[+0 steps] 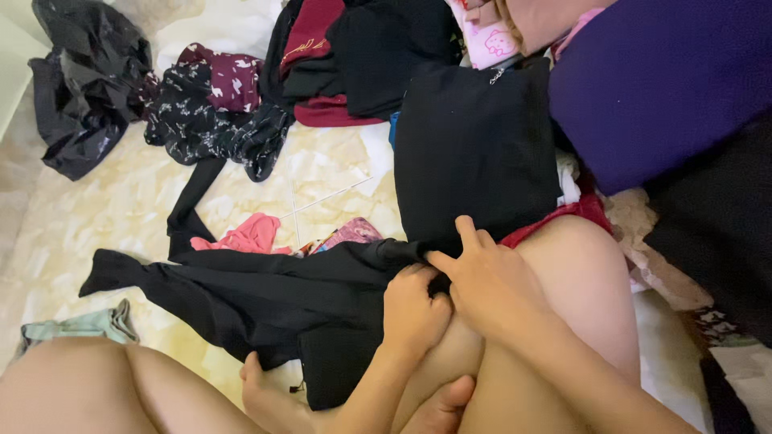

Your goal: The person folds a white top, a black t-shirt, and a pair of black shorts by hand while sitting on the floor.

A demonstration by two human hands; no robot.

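Marble floor is lying strewn with clothes. I am seeing my left hand and right hand both pinching the black garment, each grip closed on cloth beside my knee, under a black folded piece.

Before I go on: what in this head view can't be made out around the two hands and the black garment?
- Left hand: its fingertips are tucked into the black garment, so the grip is unclear.
- Right hand: its fingertips press into the same fold; whether they pinch cloth is hidden.
- Black garment: its kind is unreadable, since it lies crumpled.
- Folded black cloth: its lower edge is hidden behind the hands.
- Purple fabric: cut off by the right edge.
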